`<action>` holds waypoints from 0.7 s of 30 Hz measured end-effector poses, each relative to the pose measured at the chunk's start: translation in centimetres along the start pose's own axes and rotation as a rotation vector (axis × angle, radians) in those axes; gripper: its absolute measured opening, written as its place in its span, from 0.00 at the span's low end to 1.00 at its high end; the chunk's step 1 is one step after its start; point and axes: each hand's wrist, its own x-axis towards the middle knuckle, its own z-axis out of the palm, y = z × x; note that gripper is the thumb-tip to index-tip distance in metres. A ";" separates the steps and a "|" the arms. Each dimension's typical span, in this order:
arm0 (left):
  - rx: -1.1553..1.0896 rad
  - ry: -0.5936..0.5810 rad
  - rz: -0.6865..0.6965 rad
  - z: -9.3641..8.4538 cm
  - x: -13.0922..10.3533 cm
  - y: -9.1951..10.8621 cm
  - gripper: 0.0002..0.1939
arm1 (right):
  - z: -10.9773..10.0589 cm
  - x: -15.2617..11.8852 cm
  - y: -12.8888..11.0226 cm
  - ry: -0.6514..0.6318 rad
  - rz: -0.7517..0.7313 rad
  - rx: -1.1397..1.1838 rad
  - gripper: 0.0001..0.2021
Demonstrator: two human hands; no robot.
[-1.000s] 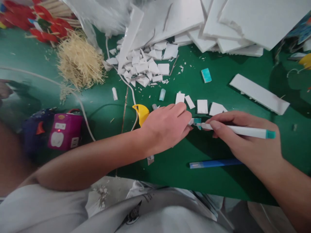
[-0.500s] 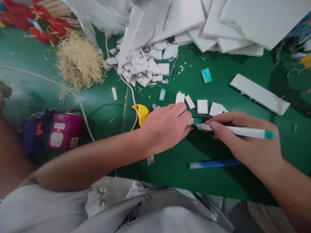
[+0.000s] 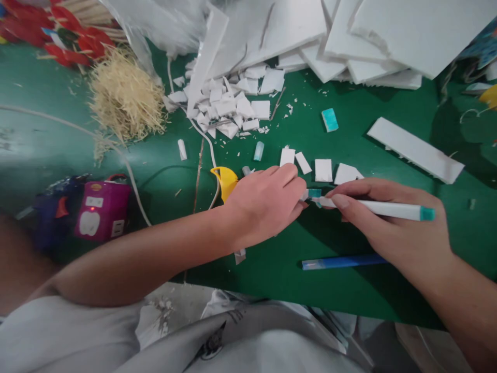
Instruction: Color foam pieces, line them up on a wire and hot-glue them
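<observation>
teal marker [image 3: 388,209] is in our right hand [image 3: 404,228], fingers pinched around the barrel, teal end pointing out right, tip right at the small teal-and-white piece [image 3: 314,194]; can't tell if they touch. our left hand [image 3: 267,199] has fingers closed on that piece, fingertips mostly hidden under the knuckles.

both hands sit mid green surface [image 3: 272,269]. near edge slopes down to the right, along our shirt [image 3: 256,342]; we get a strip of green between edge and hands, with the blue pen [image 3: 341,262] lying in it, one end hidden by the right hand. more room beyond the right hand, up to the foam strip [image 3: 415,150]. left side tighter, yellow piece [image 3: 226,182] right by our wrist.

counts: one marker, one blue pen, one foam strip, four white blocks [image 3: 323,170] in a row just past the fingers, one bright teal block [image 3: 330,119], one pale teal block [image 3: 259,151], one slim white piece [image 3: 182,149], one purple box [image 3: 103,211] far left. scrap heap [image 3: 233,106] and stacked sheets [image 3: 388,36] at the far side, too jumbled for us to count.
</observation>
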 end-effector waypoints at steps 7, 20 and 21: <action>-0.013 0.002 -0.008 0.0 0.0 0.1 0.12 | -0.2 0.1 -0.5 0.028 0.071 0.032 0.04; -0.007 -0.001 -0.001 -0.1 0.0 0.0 0.12 | -0.2 0.1 0.0 -0.045 0.012 0.002 0.06; -0.010 -0.003 -0.004 -0.1 0.0 0.0 0.12 | -0.2 0.0 0.0 -0.016 0.014 0.004 0.06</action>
